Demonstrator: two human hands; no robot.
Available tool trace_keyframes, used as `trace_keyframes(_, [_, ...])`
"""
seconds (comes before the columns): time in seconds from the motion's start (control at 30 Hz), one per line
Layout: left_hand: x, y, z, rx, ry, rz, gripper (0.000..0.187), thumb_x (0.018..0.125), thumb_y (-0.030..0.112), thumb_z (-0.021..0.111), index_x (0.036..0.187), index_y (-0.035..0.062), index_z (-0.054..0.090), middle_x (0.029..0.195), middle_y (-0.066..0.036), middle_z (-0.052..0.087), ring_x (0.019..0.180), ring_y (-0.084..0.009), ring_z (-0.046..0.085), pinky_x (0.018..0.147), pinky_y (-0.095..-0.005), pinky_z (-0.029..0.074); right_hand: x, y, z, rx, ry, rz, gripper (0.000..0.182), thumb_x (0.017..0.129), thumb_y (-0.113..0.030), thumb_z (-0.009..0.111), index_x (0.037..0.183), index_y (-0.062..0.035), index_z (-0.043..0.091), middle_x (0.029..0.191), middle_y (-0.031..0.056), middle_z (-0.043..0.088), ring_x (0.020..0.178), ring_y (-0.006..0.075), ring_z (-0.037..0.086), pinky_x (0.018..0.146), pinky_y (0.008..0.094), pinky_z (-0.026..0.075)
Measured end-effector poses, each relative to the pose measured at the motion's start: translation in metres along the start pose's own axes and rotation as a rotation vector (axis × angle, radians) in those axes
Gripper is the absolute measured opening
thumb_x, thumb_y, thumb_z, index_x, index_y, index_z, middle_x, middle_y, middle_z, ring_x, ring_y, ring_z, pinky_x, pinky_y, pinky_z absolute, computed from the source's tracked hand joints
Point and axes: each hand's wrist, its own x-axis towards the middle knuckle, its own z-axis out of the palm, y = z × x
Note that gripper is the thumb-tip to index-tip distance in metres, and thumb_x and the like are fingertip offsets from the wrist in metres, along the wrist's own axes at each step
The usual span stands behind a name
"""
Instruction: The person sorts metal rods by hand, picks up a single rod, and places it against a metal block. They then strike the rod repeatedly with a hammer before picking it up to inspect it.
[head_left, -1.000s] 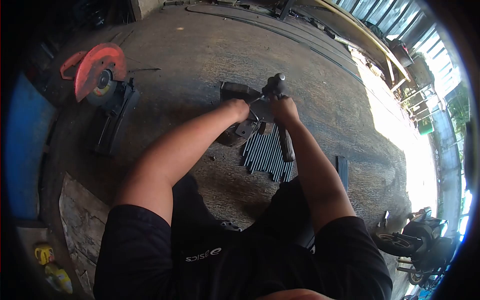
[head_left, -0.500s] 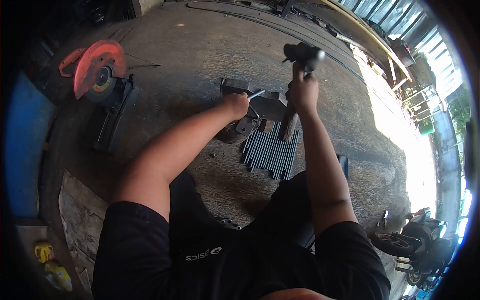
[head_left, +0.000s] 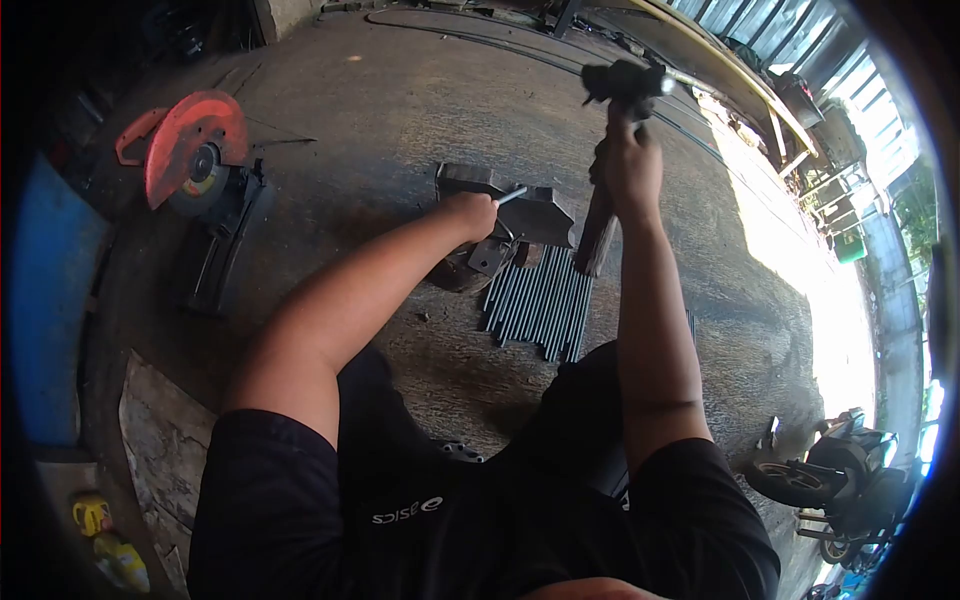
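My left hand point(head_left: 470, 217) is closed round a short metal rod point(head_left: 512, 194), whose end lies over a dark steel block point(head_left: 540, 212). Raised beyond the block and to its right, my right hand point(head_left: 633, 170) grips a hammer point(head_left: 628, 82) by its wooden handle, with the head up and away from the block. Several thin metal rods point(head_left: 540, 305) lie side by side on the ground on the near side of the block. A small plate with a hole point(head_left: 487, 257) sits just below my left hand.
A red cut-off saw point(head_left: 195, 150) stands at the left. Long bars point(head_left: 470, 33) lie across the far ground. A motorcycle point(head_left: 840, 470) is parked at the lower right, and yellow items point(head_left: 92, 515) are at the lower left.
My right hand and the hammer have moved a little to the right, with the head slightly higher. My left hand stays at the block with the rod.
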Motion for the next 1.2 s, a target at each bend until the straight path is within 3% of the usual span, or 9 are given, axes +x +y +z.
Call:
trace_keyframes(0.17, [-0.004, 0.009, -0.009, -0.033, -0.025, -0.086, 0.046, 0.100, 0.034, 0.033, 0.108, 0.0008, 0.064, 0.114, -0.022, 0.063, 0.104, -0.0388, 0.061, 0.090, -0.0476, 0.047, -0.002, 0.025, 0.016, -0.004, 0.091, -0.117, 0.038, 0.092, -0.036, 0.057, 0.093, 0.0022, 0.058, 0.063, 0.0112, 0.059, 0.057, 0.0228, 0.063, 0.054, 0.0359, 0.050])
trace_keyframes(0.2, [-0.003, 0.009, -0.008, -0.034, -0.029, -0.084, 0.046, 0.100, 0.034, 0.033, 0.108, 0.0008, 0.064, 0.114, -0.022, 0.063, 0.104, -0.0388, 0.061, 0.090, -0.0476, 0.047, 0.008, 0.070, 0.025, -0.259, 0.144, -0.224, 0.044, 0.092, -0.039, 0.052, 0.096, 0.0042, 0.058, 0.080, 0.0223, 0.066, 0.077, 0.0390, 0.066, 0.071, 0.0442, 0.052])
trace_keyframes(0.27, [0.000, 0.009, -0.008, -0.048, -0.088, -0.102, 0.047, 0.100, 0.035, 0.033, 0.113, 0.0015, 0.063, 0.118, -0.022, 0.061, 0.108, -0.0380, 0.059, 0.093, -0.0463, 0.046, 0.022, 0.164, 0.033, -0.915, -0.249, -0.250, 0.056, 0.092, -0.049, 0.050, 0.094, 0.0052, 0.064, 0.077, 0.0231, 0.065, 0.081, 0.0377, 0.066, 0.074, 0.0459, 0.050])
trace_keyframes(0.43, [-0.004, 0.008, -0.004, -0.015, -0.034, -0.136, 0.048, 0.101, 0.036, 0.031, 0.107, -0.0010, 0.062, 0.114, -0.024, 0.061, 0.106, -0.0390, 0.059, 0.092, -0.0464, 0.046, 0.000, 0.117, 0.020, -0.468, -0.343, 0.466, 0.063, 0.087, -0.053, 0.054, 0.104, 0.0065, 0.065, 0.095, 0.0301, 0.065, 0.098, 0.0442, 0.061, 0.088, 0.0467, 0.046])
trace_keyframes(0.7, [-0.010, 0.005, -0.005, -0.032, 0.002, -0.090, 0.044, 0.101, 0.033, 0.032, 0.104, 0.0007, 0.061, 0.108, -0.023, 0.064, 0.100, -0.0400, 0.061, 0.087, -0.0494, 0.048, 0.006, -0.008, 0.002, -0.003, 0.002, -0.166, 0.046, 0.090, -0.043, 0.060, 0.096, 0.0019, 0.060, 0.059, 0.0062, 0.059, 0.050, 0.0132, 0.059, 0.047, 0.0301, 0.047])
trace_keyframes(0.9, [-0.011, 0.006, -0.006, -0.026, -0.008, -0.121, 0.045, 0.099, 0.036, 0.036, 0.111, 0.0024, 0.064, 0.111, -0.022, 0.064, 0.104, -0.0377, 0.062, 0.090, -0.0471, 0.048, -0.009, 0.083, 0.033, -0.593, -0.006, -0.047, 0.052, 0.090, -0.046, 0.052, 0.103, 0.0044, 0.060, 0.098, 0.0307, 0.064, 0.100, 0.0469, 0.059, 0.085, 0.0471, 0.048])
trace_keyframes(0.93, [-0.011, 0.009, -0.008, -0.046, -0.011, -0.137, 0.046, 0.099, 0.036, 0.036, 0.112, 0.0025, 0.064, 0.113, -0.022, 0.063, 0.105, -0.0374, 0.061, 0.091, -0.0463, 0.048, 0.021, 0.180, 0.038, -0.950, -0.413, -0.050, 0.059, 0.087, -0.050, 0.050, 0.107, 0.0039, 0.063, 0.103, 0.0317, 0.062, 0.104, 0.0453, 0.058, 0.089, 0.0465, 0.047])
trace_keyframes(1.1, [-0.009, 0.009, -0.002, -0.027, 0.002, -0.154, 0.045, 0.099, 0.033, 0.034, 0.114, 0.0031, 0.064, 0.115, -0.023, 0.062, 0.107, -0.0375, 0.060, 0.092, -0.0460, 0.047, -0.009, 0.112, 0.022, -0.551, -0.366, 0.377, 0.061, 0.087, -0.052, 0.054, 0.100, 0.0067, 0.064, 0.092, 0.0278, 0.066, 0.088, 0.0401, 0.066, 0.078, 0.0440, 0.051])
trace_keyframes(1.2, [-0.004, 0.006, -0.002, -0.026, 0.037, -0.121, 0.044, 0.100, 0.032, 0.034, 0.110, 0.0025, 0.065, 0.112, -0.023, 0.063, 0.104, -0.0380, 0.062, 0.091, -0.0461, 0.048, 0.004, 0.107, 0.022, -0.687, -0.175, 0.002, 0.059, 0.086, -0.051, 0.057, 0.099, 0.0062, 0.064, 0.090, 0.0286, 0.066, 0.087, 0.0412, 0.066, 0.076, 0.0435, 0.051])
